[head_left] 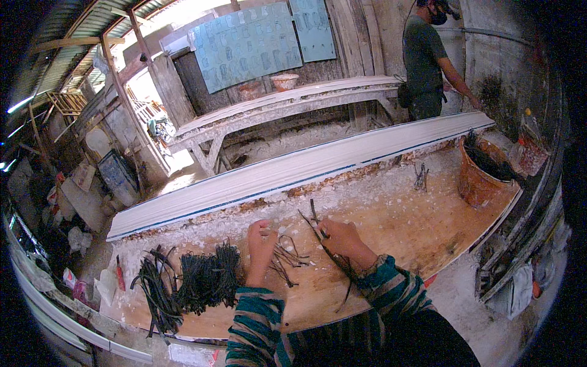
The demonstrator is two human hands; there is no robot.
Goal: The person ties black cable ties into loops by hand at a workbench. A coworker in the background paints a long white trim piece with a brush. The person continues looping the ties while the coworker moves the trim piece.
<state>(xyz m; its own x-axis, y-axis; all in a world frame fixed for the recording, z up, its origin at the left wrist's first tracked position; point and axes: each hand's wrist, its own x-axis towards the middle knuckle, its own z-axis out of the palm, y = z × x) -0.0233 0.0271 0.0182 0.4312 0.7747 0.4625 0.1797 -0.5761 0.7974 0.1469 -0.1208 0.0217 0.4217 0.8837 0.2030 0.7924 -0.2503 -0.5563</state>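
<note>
I have dark strips (313,210) pinched in my right hand (343,240), long axis slanting away leftward; my left hand (262,241) curls, grip unclear.

Daylight glare, upper L: gap (171,19) under corrugated roof (67,59) & side opening (179,159) blown out; L side dim. Fisheye bows rear bench (293,98); rim black w/ noise specks. Ctr plywood tabletop (391,235) well lit, fairly sharp.
</note>
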